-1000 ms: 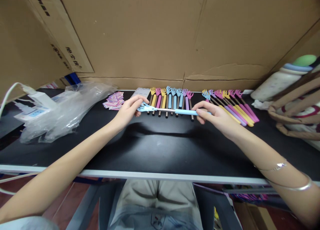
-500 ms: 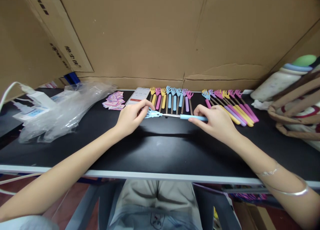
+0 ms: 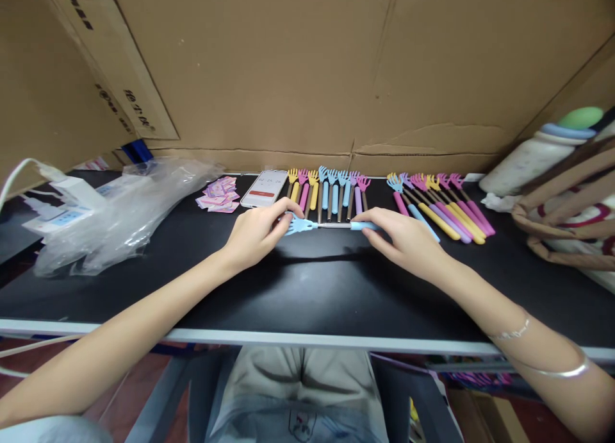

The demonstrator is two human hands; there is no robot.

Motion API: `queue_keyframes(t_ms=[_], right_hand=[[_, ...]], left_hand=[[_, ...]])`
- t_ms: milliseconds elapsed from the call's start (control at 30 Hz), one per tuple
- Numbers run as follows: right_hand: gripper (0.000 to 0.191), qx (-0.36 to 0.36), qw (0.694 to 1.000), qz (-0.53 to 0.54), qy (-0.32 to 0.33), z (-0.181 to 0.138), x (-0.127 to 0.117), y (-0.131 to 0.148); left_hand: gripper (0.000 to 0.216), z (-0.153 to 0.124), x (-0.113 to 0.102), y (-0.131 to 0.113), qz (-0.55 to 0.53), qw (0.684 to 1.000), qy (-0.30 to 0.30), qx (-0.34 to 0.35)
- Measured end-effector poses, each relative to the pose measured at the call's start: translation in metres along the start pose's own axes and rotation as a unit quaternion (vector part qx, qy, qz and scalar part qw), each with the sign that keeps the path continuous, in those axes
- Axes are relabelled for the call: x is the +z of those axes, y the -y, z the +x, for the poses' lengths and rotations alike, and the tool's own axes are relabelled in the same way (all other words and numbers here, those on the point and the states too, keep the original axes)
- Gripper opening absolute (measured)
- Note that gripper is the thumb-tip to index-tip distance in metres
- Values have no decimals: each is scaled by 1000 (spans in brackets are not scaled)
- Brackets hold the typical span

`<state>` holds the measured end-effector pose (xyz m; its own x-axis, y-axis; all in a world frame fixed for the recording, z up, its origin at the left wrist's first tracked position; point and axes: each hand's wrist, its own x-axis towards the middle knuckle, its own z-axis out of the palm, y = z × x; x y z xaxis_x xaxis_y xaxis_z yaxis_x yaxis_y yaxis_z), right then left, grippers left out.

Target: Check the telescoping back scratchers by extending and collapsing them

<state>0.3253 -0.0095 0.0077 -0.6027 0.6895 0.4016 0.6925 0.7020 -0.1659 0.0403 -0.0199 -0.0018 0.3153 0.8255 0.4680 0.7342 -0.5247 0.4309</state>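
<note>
Now we are holding a scratcher [image 3: 331,225] between our hands.
Left hand [image 3: 257,234] pinching its claw [image 3: 298,225], right hand [image 3: 406,238] clasping its handle [image 3: 362,225], seemingly so it lies level.

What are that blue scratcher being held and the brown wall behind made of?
The blue scratcher: matte claw and grip look like plastic or rubber; the shiny silver shaft looks like metal. The wall: cardboard, going by its dull brown creases.

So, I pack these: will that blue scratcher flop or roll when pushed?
Probably stiff: the blue scratcher spans straight between left hand and right hand without sagging. Its thin build looks light. The round handle might roll, though the flat claw head should stop it.
</note>
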Motion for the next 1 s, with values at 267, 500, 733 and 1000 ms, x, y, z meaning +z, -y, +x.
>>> queue_keyframes(t_ms=[267,500,733,1000], right_hand=[[15,42,999,-13,12,0,-2,6],[13,59,997,-36,29,0,-2,9],[13,70,996,-40,33,0,-1,9],[14,69,996,-37,34,0,-2,9]], left_hand=[[24,-1,0,-2,16,999,35,10],[23,-2,2,-3,30,997,58,34],[22,-2,3,-3,40,997,60,38],[22,-2,3,-4,45,996,61,44]])
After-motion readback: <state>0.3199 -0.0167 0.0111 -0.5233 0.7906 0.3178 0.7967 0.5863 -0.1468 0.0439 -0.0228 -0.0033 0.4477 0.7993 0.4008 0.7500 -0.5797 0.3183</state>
